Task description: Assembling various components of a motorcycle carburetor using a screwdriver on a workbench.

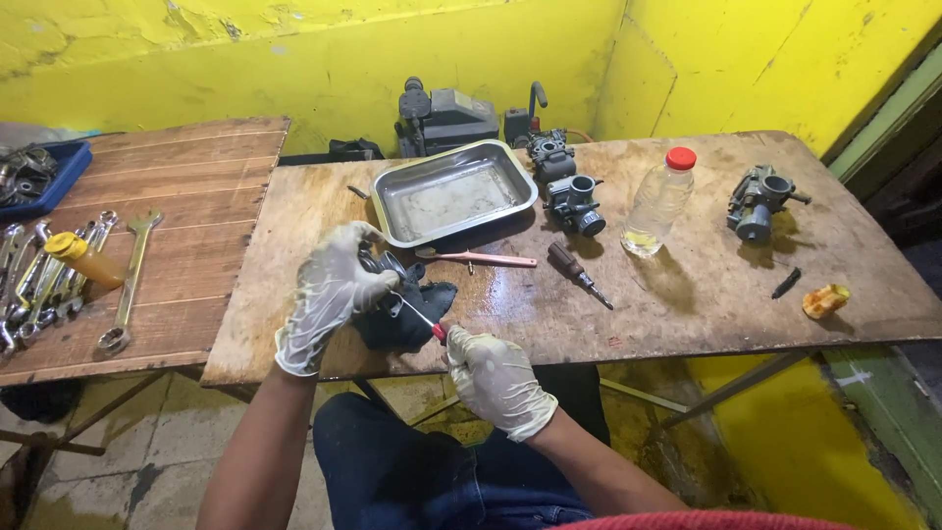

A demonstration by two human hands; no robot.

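Note:
My left hand [329,294], in a white glove, grips a dark carburetor [385,267] that rests on a dark cloth [412,314] at the near edge of the wooden table [687,294]. My gloved right hand [496,378] holds a small red-handled screwdriver [424,320] whose thin shaft points up-left into the carburetor. Most of the carburetor is hidden under my left hand's fingers.
A metal tray [451,191] sits behind. Near it lie a pink-handled tool [481,258], a brown screwdriver [579,275], two carburetors [564,182], a red-capped bottle [659,201], another carburetor [760,201] and an orange piece [825,300]. Wrenches [59,275] and a yellow bottle [86,260] lie left.

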